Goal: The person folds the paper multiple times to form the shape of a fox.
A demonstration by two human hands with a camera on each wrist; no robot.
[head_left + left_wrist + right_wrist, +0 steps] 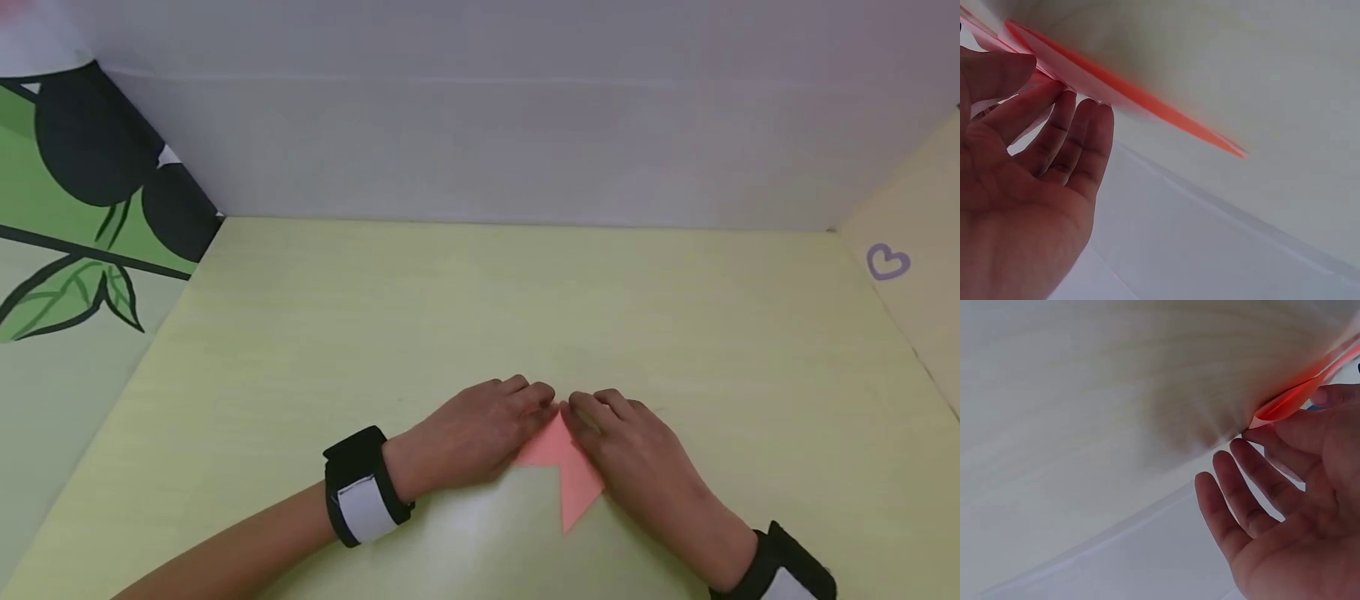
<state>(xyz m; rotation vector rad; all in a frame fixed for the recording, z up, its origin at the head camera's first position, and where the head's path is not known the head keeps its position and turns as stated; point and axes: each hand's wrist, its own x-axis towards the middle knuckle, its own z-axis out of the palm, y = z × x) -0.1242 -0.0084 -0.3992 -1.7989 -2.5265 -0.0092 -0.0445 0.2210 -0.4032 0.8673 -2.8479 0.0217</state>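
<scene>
A folded pink paper (pixel 561 467) lies flat on the pale yellow table (pixel 525 300), near its front edge, with one point towards me. My left hand (pixel 517 408) lies over the paper's left part and its fingertips press on the top corner. My right hand (pixel 600 417) covers the right part, and its fingertips meet the left ones at that corner. In the left wrist view the fingers (pixel 1079 125) are nearly straight against the paper's edge (pixel 1147 103). The right wrist view shows the fingers (pixel 1241 462) spread and straight, with the paper's tip (pixel 1285 403) by the index finger and thumb.
A white wall (pixel 487 125) closes the back of the table. A panel printed with green leaves and black fruit (pixel 82 208) stands on the left, a cream panel with a purple heart (pixel 888 262) on the right. Black-and-white bands (pixel 362 500) wrap both wrists.
</scene>
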